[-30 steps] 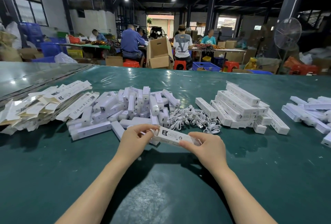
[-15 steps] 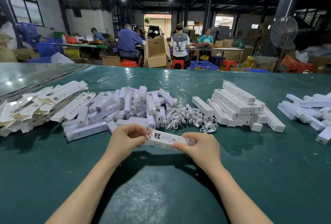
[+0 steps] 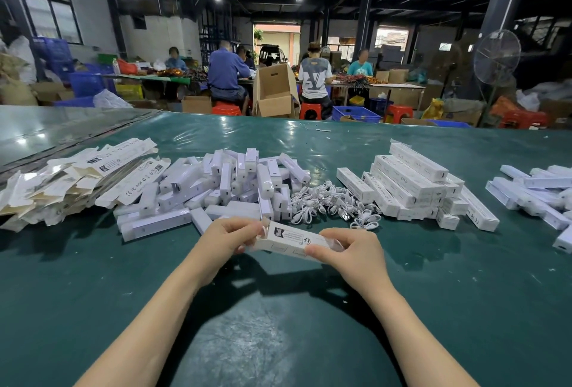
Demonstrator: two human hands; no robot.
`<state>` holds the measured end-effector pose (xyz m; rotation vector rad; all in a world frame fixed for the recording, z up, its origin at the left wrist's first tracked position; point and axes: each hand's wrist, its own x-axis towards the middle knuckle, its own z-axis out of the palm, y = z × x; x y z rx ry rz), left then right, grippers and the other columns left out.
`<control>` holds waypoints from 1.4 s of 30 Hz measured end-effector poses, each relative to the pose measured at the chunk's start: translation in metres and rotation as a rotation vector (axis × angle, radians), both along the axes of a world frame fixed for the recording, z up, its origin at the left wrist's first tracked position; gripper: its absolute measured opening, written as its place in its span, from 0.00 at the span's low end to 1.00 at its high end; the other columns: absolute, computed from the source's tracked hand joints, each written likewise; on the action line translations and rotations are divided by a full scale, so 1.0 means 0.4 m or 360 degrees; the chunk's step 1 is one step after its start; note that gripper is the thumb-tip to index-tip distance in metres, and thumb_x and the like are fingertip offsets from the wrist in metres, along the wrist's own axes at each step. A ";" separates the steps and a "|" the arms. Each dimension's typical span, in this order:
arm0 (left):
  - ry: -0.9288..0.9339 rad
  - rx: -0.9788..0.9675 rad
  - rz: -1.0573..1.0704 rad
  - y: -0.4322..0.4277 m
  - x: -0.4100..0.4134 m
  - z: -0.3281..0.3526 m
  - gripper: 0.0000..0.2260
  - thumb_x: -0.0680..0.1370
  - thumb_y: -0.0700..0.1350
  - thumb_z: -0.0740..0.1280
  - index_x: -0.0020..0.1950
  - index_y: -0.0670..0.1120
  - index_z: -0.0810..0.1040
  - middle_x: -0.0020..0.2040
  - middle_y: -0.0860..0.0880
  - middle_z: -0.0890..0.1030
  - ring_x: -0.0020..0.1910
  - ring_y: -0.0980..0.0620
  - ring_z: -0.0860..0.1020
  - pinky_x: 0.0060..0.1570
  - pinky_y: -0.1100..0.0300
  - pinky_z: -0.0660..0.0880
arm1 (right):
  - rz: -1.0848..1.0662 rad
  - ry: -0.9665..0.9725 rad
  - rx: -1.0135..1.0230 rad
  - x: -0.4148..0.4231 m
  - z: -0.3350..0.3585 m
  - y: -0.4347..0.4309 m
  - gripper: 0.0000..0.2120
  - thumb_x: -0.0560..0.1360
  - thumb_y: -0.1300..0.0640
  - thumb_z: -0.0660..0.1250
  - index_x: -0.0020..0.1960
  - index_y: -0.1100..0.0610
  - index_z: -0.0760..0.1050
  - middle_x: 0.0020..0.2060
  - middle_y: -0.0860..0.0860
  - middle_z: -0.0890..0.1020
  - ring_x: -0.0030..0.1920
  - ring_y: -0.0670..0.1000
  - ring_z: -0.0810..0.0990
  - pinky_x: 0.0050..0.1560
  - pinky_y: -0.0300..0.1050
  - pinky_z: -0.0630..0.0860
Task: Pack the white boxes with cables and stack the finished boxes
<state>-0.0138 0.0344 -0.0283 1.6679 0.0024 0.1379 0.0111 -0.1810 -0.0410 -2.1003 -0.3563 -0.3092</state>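
counter [image 3: 93, 293], green: carries everything shown.

risk a, finished stack [image 3: 408, 182], far right of the middle: the rows lie loosely and some lean. i judge that a box set carelessly on top could slide the upper rows off.

risk b, white box [image 3: 294, 242], held just above the counter toward its near edge. my left grip [image 3: 227, 236] pinches the left end, where a flap looks not fully tucked. my right grip [image 3: 349, 247] curls round the right end, thumb on the near face. i judge that a hard squeeze could crease the thin card, and a loose flap could let a cable out. whether a cable is inside cannot be told.

surroundings: flat cartons [image 3: 62, 182] at the left edge; heap of white pieces [image 3: 223, 188] mid-counter, just beyond my left grip; more boxes [image 3: 532, 191] at the right edge; coiled cables [image 3: 331, 200] between heap and stack, tangled, so one pull may drag several. they lie near the way to the stack.
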 end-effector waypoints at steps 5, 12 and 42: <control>0.0185 -0.0002 -0.0039 0.004 -0.001 0.007 0.16 0.75 0.43 0.67 0.27 0.49 0.81 0.23 0.55 0.71 0.23 0.61 0.67 0.29 0.68 0.62 | -0.0001 -0.0038 0.0019 -0.002 -0.004 0.001 0.07 0.61 0.48 0.77 0.37 0.47 0.82 0.22 0.34 0.74 0.28 0.38 0.71 0.37 0.40 0.65; -0.0049 -0.0058 0.0175 -0.024 -0.008 0.025 0.06 0.71 0.43 0.72 0.34 0.46 0.80 0.25 0.52 0.76 0.22 0.59 0.67 0.23 0.70 0.64 | -0.0056 -0.0101 0.0112 -0.008 -0.001 0.006 0.08 0.60 0.49 0.78 0.37 0.49 0.83 0.27 0.40 0.79 0.32 0.44 0.77 0.40 0.44 0.72; -0.0284 -0.0436 0.0241 -0.058 0.004 0.013 0.07 0.75 0.34 0.66 0.40 0.45 0.75 0.33 0.53 0.83 0.33 0.58 0.79 0.36 0.66 0.78 | 0.0035 -0.0353 -0.0081 -0.002 0.007 0.004 0.08 0.63 0.38 0.69 0.35 0.41 0.75 0.25 0.43 0.74 0.27 0.43 0.68 0.32 0.37 0.64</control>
